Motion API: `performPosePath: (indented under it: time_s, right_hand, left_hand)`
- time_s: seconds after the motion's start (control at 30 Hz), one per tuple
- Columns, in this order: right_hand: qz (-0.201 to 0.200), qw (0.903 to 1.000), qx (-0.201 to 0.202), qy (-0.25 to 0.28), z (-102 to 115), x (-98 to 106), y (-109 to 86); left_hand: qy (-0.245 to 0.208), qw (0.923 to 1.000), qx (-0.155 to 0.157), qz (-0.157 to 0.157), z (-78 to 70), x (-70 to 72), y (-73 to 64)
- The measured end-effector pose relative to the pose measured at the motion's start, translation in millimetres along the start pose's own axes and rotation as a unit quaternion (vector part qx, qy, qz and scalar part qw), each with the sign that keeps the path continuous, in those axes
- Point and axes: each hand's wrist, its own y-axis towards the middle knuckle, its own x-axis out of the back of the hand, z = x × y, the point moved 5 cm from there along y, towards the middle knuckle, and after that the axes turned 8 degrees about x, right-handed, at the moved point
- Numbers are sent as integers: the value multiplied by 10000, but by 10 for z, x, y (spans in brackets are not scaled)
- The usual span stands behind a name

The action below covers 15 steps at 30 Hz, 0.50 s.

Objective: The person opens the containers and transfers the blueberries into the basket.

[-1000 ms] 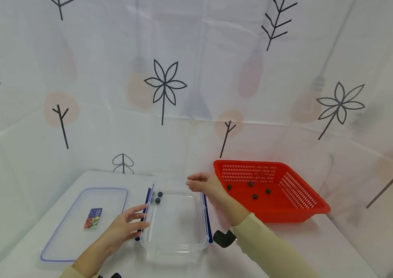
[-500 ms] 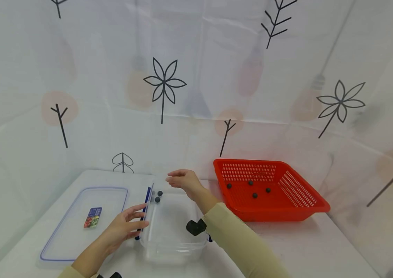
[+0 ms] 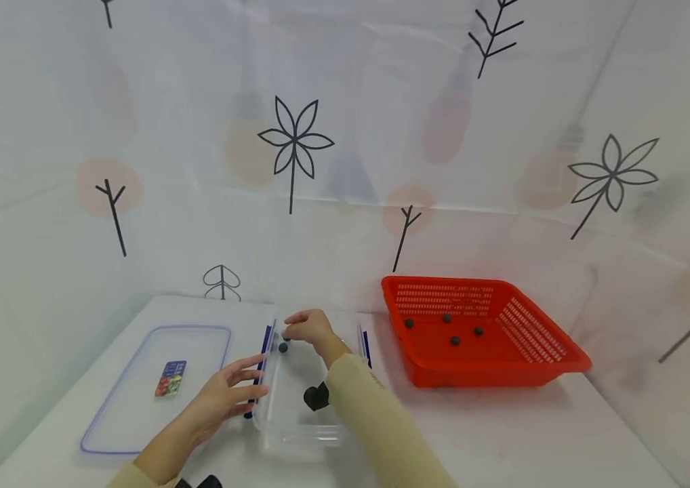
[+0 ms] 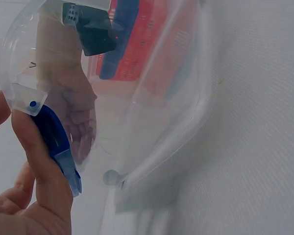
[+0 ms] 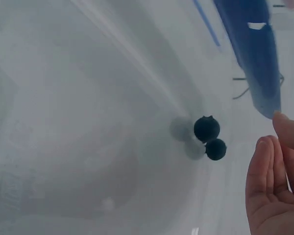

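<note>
Two blueberries (image 5: 207, 129) lie together in the far left corner of a clear plastic storage box (image 3: 299, 430) with blue side latches. My right hand (image 3: 314, 330) reaches over the box, fingers pointing down towards those berries. In the right wrist view, the fingers (image 5: 259, 169) and thumb of this hand are apart from the berries, with nothing visible between them. At the box's left side, my left hand (image 3: 223, 393) rests its spread fingers against the wall. Its fingers lie by a blue latch (image 4: 54, 134) in the left wrist view.
To the right stands a red perforated basket (image 3: 485, 376) with several blueberries (image 3: 455, 341) scattered inside. A clear lid with a blue-edged rim (image 3: 119, 383) lies flat at left, bearing a colourful label (image 3: 171, 378). Behind the table hangs a patterned white cloth (image 3: 351, 169).
My right hand has moved left from the box's right side and come down towards the two blueberries. The left hand stays at the box's left wall. The head view has shifted slightly.
</note>
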Motion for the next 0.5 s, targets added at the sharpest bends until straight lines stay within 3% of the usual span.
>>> performPosePath:
  time_s: [0.23, 0.5]
  right_hand:
    - [472, 9963, 53, -717, -152, -57, 37]
    - [736, 9874, 6, -1401, -243, -158, 136]
  left_hand:
    - [-8, 9999, -49, 103, 0, 6, 6]
    - [-61, 9998, -87, 150, -11, 6, 14]
